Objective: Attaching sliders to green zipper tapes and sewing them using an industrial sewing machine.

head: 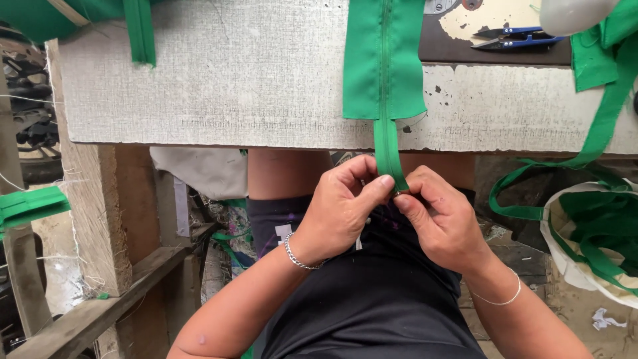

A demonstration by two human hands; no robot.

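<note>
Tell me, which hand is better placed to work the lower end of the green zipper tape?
Probably the right hand: its fingers pinch the very tip of the zipper tape. The left hand grips the tape just above, thumb on it, apparently steadying it.

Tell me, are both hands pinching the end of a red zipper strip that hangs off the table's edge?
Not red: the zipper strip is green, as the head view shows. Both the left hand and right hand do pinch its lower end below the table edge.
</note>
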